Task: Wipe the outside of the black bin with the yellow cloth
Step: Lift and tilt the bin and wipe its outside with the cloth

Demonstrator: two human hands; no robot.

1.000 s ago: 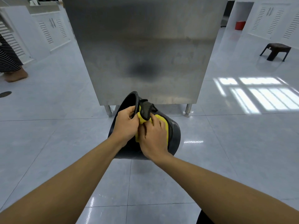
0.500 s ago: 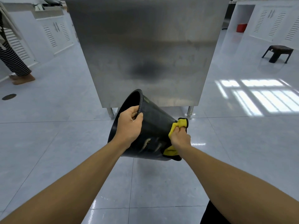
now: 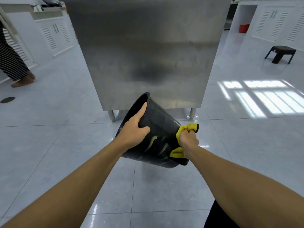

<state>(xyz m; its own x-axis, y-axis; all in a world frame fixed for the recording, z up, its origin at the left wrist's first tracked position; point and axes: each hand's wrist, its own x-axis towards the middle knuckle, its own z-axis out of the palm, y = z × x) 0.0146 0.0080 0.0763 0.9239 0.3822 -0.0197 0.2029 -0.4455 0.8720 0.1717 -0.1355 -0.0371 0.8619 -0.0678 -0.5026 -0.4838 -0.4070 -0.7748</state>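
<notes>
The black bin (image 3: 160, 129) is tilted off the floor, its open mouth turned up and to the left, its base low at the right. My left hand (image 3: 134, 129) grips its rim, fingers reaching inside and thumb on the outer wall. My right hand (image 3: 188, 139) is closed on the bunched yellow cloth (image 3: 187, 128), pressing it against the bin's outer wall near the base. Part of the cloth hangs below my wrist. The bin's side shows pale streaks.
A tall stainless steel cabinet (image 3: 148, 46) on short legs stands right behind the bin. Glossy grey floor tiles surround me. A person in striped trousers (image 3: 11, 63) stands far left. A dark stool (image 3: 281, 53) sits far right. White cupboards line both sides.
My right hand slid the cloth from the rim down the bin's outer wall to the base. The bin tipped further over. My left hand kept its grip on the rim.
</notes>
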